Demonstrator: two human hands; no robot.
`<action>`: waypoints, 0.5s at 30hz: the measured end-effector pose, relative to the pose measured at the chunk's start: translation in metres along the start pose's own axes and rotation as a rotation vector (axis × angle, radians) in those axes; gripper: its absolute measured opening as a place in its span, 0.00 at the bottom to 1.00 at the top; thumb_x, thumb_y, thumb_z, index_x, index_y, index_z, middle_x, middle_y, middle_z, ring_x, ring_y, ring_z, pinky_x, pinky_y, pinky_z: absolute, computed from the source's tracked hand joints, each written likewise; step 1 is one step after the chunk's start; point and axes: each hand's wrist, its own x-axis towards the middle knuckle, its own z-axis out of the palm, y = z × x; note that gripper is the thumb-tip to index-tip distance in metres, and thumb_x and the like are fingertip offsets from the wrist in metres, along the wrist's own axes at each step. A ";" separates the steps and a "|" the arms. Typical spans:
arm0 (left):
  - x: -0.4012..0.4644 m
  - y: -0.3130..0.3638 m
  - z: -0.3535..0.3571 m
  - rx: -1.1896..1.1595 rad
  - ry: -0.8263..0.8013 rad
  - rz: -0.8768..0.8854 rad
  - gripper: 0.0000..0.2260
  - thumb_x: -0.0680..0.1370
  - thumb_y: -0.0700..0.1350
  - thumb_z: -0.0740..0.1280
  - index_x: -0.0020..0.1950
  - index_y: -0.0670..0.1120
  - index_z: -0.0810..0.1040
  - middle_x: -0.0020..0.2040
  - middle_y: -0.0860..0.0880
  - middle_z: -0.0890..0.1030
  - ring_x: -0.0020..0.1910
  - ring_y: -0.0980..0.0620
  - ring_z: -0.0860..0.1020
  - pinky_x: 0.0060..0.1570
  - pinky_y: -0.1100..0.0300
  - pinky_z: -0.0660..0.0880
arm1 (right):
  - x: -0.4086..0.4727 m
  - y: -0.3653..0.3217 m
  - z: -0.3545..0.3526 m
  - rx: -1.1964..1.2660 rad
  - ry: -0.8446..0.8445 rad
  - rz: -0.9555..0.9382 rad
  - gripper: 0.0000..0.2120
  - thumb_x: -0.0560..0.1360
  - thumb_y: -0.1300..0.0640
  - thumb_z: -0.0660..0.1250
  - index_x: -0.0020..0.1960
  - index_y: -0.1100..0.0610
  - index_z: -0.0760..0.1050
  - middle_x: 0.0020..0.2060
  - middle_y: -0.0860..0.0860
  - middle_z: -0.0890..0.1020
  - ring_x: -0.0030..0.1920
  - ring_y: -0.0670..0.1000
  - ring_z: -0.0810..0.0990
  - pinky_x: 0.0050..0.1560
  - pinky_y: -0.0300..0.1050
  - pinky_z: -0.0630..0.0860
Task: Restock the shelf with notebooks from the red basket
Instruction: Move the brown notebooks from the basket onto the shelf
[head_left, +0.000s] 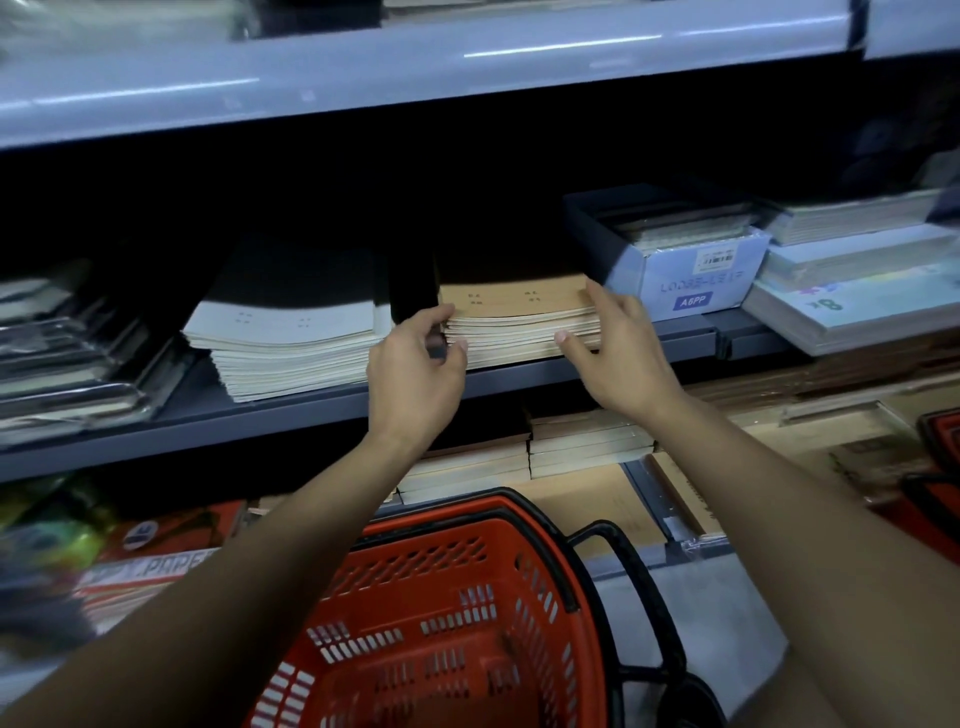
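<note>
A stack of tan-covered notebooks (519, 322) lies on the grey middle shelf (311, 410). My left hand (415, 364) grips the stack's left front corner, fingers curled at its edge. On the stack's right side, my right hand (613, 353) holds the corner, with fingers on top and the thumb against the front edge. The red basket (457, 613) with black handles sits below my arms, and its visible inside looks bare.
A stack of white notebooks (291, 348) lies left of the tan one. A blue-white box (685, 275) of loose-leaf stands to the right, with more paper stacks (852, 291) beyond. Packaged items (67, 353) fill the left. Lower shelves hold notebooks (582, 447) and paper packs (150, 566).
</note>
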 end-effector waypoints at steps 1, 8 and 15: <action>-0.003 0.000 -0.002 -0.001 -0.016 0.009 0.19 0.80 0.46 0.71 0.71 0.51 0.79 0.54 0.52 0.85 0.51 0.61 0.82 0.56 0.62 0.80 | -0.003 -0.001 0.000 -0.002 -0.003 -0.003 0.32 0.83 0.46 0.67 0.82 0.52 0.60 0.71 0.58 0.68 0.71 0.59 0.71 0.68 0.49 0.68; -0.025 0.001 -0.024 0.022 -0.087 0.053 0.21 0.79 0.46 0.70 0.73 0.52 0.76 0.62 0.55 0.82 0.55 0.62 0.80 0.57 0.55 0.81 | -0.038 -0.008 0.005 -0.092 0.041 0.004 0.32 0.82 0.47 0.66 0.82 0.52 0.60 0.70 0.57 0.68 0.69 0.59 0.72 0.63 0.54 0.75; -0.049 -0.003 -0.050 0.064 -0.113 0.061 0.24 0.79 0.49 0.71 0.75 0.51 0.72 0.66 0.55 0.76 0.57 0.60 0.78 0.59 0.50 0.81 | -0.074 -0.021 0.002 -0.208 -0.053 -0.016 0.31 0.83 0.45 0.63 0.83 0.50 0.59 0.74 0.54 0.67 0.73 0.56 0.68 0.63 0.54 0.76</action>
